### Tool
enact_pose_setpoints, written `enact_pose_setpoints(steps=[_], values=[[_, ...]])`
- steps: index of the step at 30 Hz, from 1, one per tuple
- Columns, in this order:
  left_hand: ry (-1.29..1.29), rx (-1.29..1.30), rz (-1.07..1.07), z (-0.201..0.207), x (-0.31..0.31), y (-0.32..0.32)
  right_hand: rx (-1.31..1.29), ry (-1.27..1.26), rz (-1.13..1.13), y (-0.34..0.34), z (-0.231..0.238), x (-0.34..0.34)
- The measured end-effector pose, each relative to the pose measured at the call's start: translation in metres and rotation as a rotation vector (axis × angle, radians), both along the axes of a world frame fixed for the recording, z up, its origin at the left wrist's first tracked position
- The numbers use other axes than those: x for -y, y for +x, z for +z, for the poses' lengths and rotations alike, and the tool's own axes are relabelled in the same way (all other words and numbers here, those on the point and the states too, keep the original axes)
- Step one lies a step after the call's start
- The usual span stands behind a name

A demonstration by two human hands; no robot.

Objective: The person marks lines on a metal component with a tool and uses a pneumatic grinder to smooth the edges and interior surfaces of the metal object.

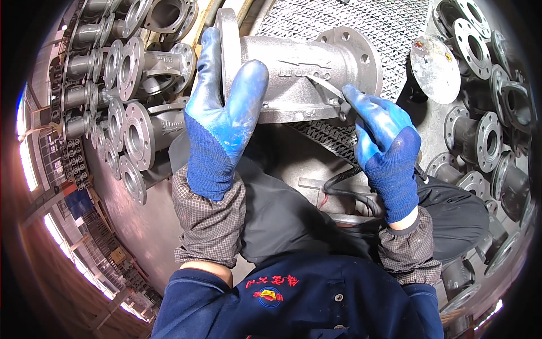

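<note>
A grey cast-metal valve body lies across the metal grating in front of me, with round bolt-holed flanges at both ends and a third flange facing me. My left hand, in a blue coated glove, grips the left end flange, fingers on its outer side and thumb inside. In my right hand, also gloved, is a thin flat metal scraper-like tool. Its tip touches the casting's side just below the raised lettering. The tool's handle end is hidden in my fingers.
Similar flanged castings are stacked at the left, and more castings stand at the right. A round flat metal plate sits beside the grating. Below the grating runs a black hose, near my legs.
</note>
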State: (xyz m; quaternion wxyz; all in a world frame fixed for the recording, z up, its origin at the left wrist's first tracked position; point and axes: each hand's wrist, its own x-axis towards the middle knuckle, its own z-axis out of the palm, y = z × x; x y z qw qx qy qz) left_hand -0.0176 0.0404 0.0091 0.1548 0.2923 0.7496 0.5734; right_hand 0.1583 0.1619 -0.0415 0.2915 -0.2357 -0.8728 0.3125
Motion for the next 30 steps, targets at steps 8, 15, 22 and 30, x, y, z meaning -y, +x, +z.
enact_pose_setpoints(steps=[8,15,22,30], values=[[-0.015,-0.069,0.001,-0.0058,0.0007,-0.0037,0.0,-0.002,0.015,0.0,-0.0001,-0.0022],[-0.003,-0.052,-0.007,-0.0036,-0.0002,-0.0034,-0.016,-0.049,0.015,-0.0004,-0.0006,-0.0013],[0.0,-0.007,-0.02,0.0008,-0.0009,0.001,-0.076,-0.122,0.035,0.0002,-0.0051,-0.003],[-0.013,-0.023,0.002,0.0016,-0.0018,0.0017,-0.05,-0.082,0.036,-0.0012,-0.007,-0.0033]])
